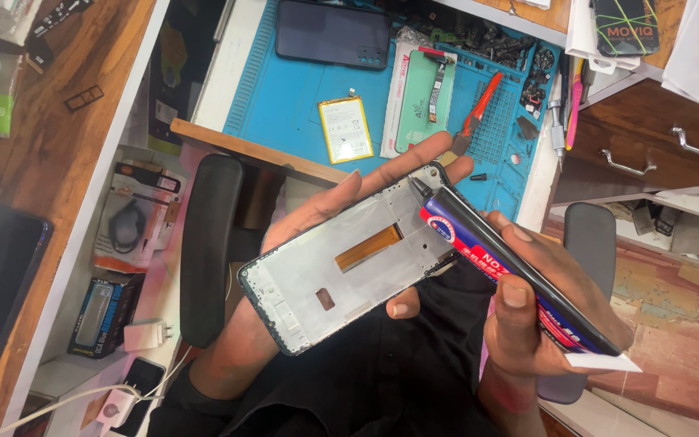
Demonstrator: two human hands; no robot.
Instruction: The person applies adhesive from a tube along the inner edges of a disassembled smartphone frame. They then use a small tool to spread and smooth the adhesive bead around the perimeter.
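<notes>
Hands hold one phone frame [341, 263] (one glue tube [511, 271]).

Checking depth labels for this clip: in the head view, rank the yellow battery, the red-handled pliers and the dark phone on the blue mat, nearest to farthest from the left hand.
From the left hand:
1. Yellow battery, just above the fingers on the blue mat.
2. Red-handled pliers, up and to the right.
3. Dark phone, at the mat's far top edge.
</notes>
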